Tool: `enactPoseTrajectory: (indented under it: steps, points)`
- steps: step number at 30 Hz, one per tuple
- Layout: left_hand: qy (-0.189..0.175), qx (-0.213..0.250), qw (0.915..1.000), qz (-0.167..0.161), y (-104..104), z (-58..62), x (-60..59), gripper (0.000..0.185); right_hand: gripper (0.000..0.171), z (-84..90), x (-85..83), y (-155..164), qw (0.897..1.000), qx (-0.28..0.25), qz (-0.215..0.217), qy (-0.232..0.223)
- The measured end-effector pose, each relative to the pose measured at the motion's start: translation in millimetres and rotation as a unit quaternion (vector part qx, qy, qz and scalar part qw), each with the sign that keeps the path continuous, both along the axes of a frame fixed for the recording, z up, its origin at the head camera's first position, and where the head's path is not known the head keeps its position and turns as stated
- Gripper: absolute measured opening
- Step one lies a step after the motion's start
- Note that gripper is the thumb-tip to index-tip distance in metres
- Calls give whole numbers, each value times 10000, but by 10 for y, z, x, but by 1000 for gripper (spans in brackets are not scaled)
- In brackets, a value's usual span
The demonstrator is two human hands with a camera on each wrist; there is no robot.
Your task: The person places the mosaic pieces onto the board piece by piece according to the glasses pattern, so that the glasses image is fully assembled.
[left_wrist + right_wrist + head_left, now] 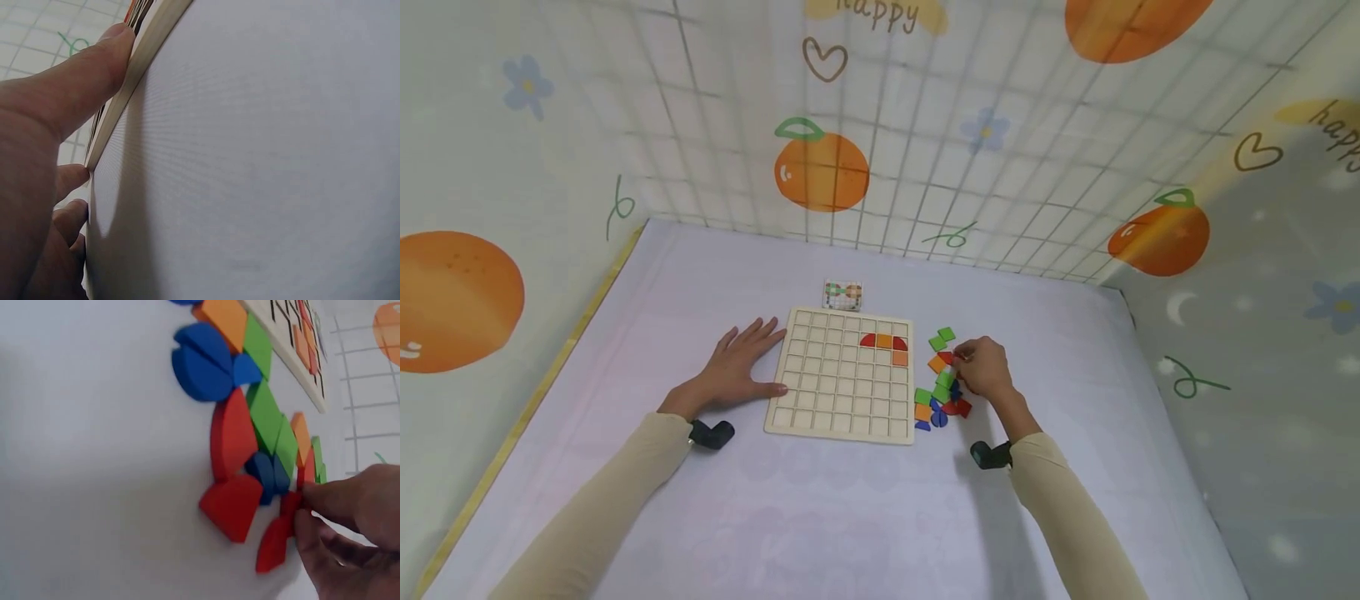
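Note:
A wooden grid board (835, 375) lies on the table with two red quarter-round blocks (868, 341) and two orange square blocks (884, 342) in its upper right cells. My left hand (735, 367) is spread at the board's left side, its thumb (103, 69) resting on the edge and its fingertips touching the rim. To the right of the board, my right hand (985, 367) pinches a red block (289, 503) between thumb and finger, partly hidden by them. Around those fingertips lie loose blocks: green squares (942, 392), orange squares (922, 412), red pieces (232, 506) and blue rounded pieces (203, 362).
A small pattern card (843, 294) lies just beyond the board's far edge. Green blocks (946, 333) sit at the far end of the pile. A printed curtain (910, 167) hangs behind the table (820, 517), which has a white cover.

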State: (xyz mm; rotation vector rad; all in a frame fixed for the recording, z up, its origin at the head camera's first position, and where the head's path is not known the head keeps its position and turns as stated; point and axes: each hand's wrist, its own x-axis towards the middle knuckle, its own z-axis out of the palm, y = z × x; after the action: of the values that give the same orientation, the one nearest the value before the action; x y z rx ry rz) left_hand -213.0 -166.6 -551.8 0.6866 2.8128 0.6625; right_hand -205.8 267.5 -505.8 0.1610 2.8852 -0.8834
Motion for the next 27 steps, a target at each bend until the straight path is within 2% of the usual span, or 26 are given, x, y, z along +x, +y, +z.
enactPoseTrajectory:
  steps: [6,12,14,21,27]
  points:
    - [42,-16,10000,-27,-2,26,-24,106,20,23,25,39,9994,-322,119,-33]
    - [-14,17,10000,-75,9,23,-23,106,20,-15,51,22,9936,-906,-374,553]
    - [-12,3,10000,-75,12,26,-17,106,20,-14,59,0,9911,-1083,-395,663]
    - [10,-17,10000,-65,2,23,0,106,25,-21,150,-230,9885,-1329,181,698]
    - [4,28,10000,-60,4,28,11,105,14,-76,235,-435,9843,-1607,642,358]
